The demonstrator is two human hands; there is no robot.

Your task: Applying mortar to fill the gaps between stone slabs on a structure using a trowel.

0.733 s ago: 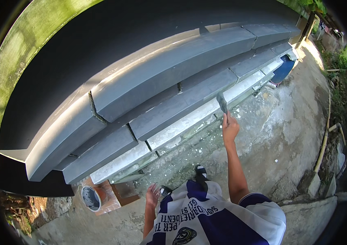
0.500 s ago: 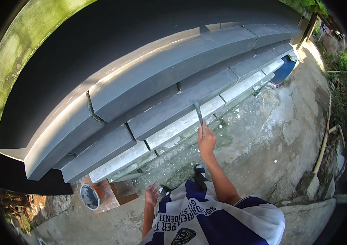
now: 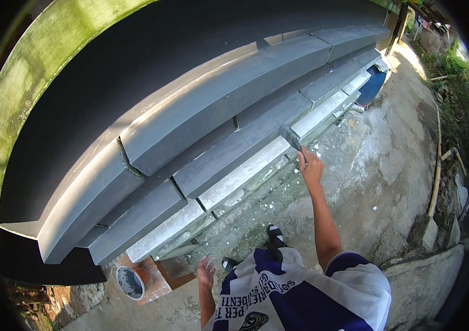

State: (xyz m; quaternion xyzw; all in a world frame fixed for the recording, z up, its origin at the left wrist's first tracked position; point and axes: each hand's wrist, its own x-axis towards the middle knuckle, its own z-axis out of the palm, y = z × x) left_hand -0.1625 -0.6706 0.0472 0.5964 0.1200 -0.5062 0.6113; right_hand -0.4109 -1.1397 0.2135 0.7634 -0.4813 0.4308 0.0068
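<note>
Hands are held well apart. A grey brush-like tool (image 3: 289, 135) is gripped by its handle in the right hand (image 3: 311, 167), its head held at the whitish lowest ledge (image 3: 245, 174), beside a joint. The left hand (image 3: 206, 271) is held empty, fingers spread; leftward, a bucket (image 3: 145, 276) is seen.

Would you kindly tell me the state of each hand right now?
Left hand: open, nothing visible in it.
Right hand: closed on the handle of a paintbrush.
</note>
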